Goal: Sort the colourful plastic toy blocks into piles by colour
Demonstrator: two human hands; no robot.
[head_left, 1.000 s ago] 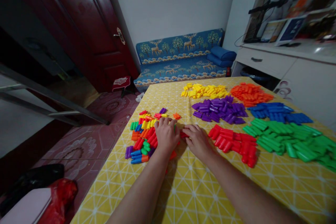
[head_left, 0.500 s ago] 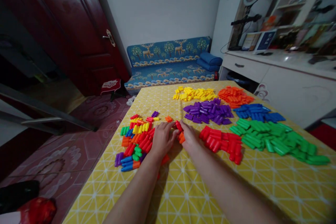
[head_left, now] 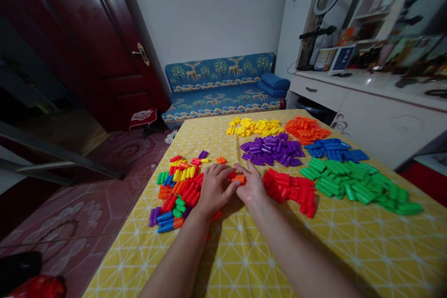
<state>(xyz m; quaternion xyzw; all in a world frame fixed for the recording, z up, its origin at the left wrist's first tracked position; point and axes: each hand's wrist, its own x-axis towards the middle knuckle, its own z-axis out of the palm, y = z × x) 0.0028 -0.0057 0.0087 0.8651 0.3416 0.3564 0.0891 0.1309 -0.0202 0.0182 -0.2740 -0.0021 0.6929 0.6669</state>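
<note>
Above the tablecloth, my left hand (head_left: 215,188) has its fingers curled at a small red plastic piece (head_left: 231,175), partly hidden by the fingertips. Against it lies an orange plastic piece (head_left: 238,179), resting across the fingers of my right hand (head_left: 253,187), whose palm is turned partly up. Whether the two pieces are joined I cannot tell. Beside my left hand is a mixed heap of coloured pieces (head_left: 179,191), several lying in same-coloured groups. Just right of my right hand sits a pile of red pieces (head_left: 291,189).
Further piles sorted by colour lie on the yellow tablecloth (head_left: 240,251): purple (head_left: 274,149), yellow (head_left: 254,126), orange (head_left: 306,129), blue (head_left: 335,150) and green (head_left: 359,181). Beyond the table stand a blue patterned sofa (head_left: 220,95) and a white dresser (head_left: 391,111).
The red and orange pieces between my hands have turned from upright to roughly level. My right hand has rolled more palm-up with its fingers spread wider. The view has shifted slightly.
</note>
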